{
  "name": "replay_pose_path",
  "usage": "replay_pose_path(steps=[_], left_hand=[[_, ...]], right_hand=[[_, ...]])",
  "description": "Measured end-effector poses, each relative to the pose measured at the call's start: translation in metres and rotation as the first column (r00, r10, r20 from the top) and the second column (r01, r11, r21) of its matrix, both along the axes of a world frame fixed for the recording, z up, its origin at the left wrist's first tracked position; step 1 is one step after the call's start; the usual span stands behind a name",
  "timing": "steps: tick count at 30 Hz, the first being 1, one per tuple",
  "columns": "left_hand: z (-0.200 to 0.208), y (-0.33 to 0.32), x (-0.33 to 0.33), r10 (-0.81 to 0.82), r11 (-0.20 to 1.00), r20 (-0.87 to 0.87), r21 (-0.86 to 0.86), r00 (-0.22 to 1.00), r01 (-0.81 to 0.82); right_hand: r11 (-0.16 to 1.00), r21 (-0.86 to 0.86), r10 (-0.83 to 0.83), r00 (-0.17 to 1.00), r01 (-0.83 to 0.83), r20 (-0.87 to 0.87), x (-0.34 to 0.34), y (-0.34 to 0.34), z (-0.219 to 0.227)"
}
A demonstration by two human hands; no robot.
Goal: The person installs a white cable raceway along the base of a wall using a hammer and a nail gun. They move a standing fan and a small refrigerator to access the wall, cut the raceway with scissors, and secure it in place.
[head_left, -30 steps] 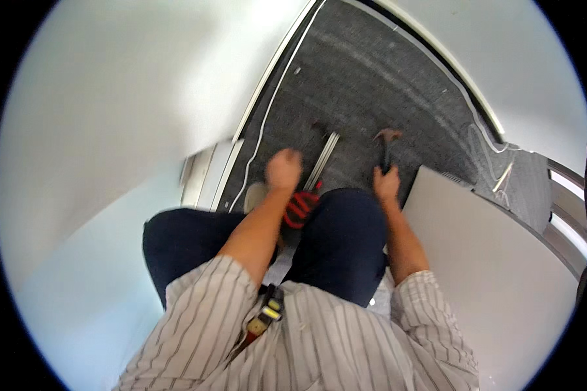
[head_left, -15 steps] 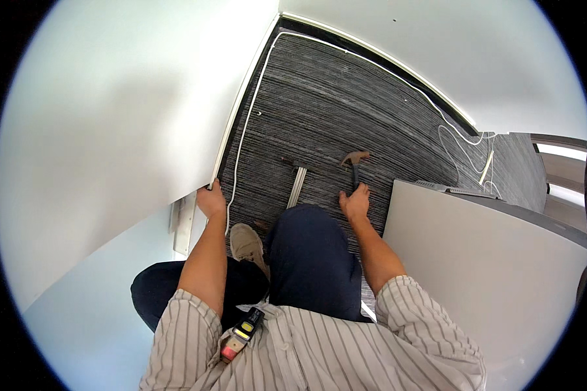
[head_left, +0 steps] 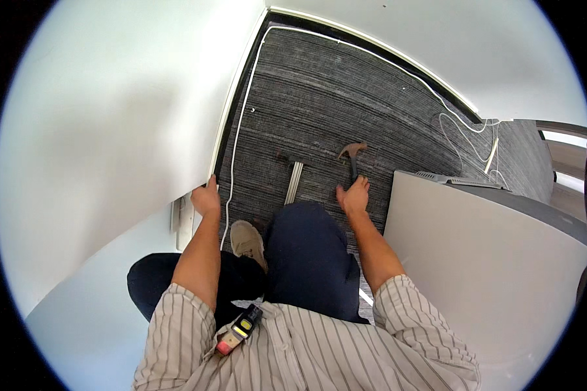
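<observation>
At the foot of the left wall, my left hand [head_left: 206,199] has its fingers closed at the near end of the black skirting strip [head_left: 227,124]. The fingertips are partly hidden there, and the grip is hard to make out. My right hand [head_left: 355,195] is wrapped round the dark handle of a claw hammer [head_left: 353,150]. The hammer's rusty brown head points away from me, low over the grey carpet. Left of it, a tool with a ribbed, light-coloured bar [head_left: 294,182] and a dark head lies on the floor, its near end hidden by my knee.
A white cable [head_left: 233,156] runs along the left and far walls to loose loops at the right. A large pale cabinet [head_left: 482,260] with a grey edge stands close to my right arm. My shoe [head_left: 246,242] is beside the cable, on striped carpet [head_left: 326,85].
The whole view has shifted slightly. Both hands keep their places, the left at the skirting strip and the right on the hammer.
</observation>
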State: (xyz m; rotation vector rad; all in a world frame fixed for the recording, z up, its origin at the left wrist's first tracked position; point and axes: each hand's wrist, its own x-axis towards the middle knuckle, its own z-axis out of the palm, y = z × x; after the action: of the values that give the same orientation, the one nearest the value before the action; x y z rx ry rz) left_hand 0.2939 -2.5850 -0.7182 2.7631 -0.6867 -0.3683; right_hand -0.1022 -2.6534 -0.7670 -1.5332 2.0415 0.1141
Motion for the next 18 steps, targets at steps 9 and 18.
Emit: replay_pose_path(steps=[9,18], left_hand=[[-0.029,0.016,0.011,-0.025,0.999,0.022,-0.019,0.999,0.026],[0.071,-0.018,-0.046,-0.397,0.850,-0.315,0.228,0.862,0.474]], right_hand=[[0.999,-0.026,0.034,0.999,-0.034,0.005,-0.004,0.000,-0.001],[0.936,-0.132,-0.252,0.882,0.327,0.398,-0.044,0.003,0.005]])
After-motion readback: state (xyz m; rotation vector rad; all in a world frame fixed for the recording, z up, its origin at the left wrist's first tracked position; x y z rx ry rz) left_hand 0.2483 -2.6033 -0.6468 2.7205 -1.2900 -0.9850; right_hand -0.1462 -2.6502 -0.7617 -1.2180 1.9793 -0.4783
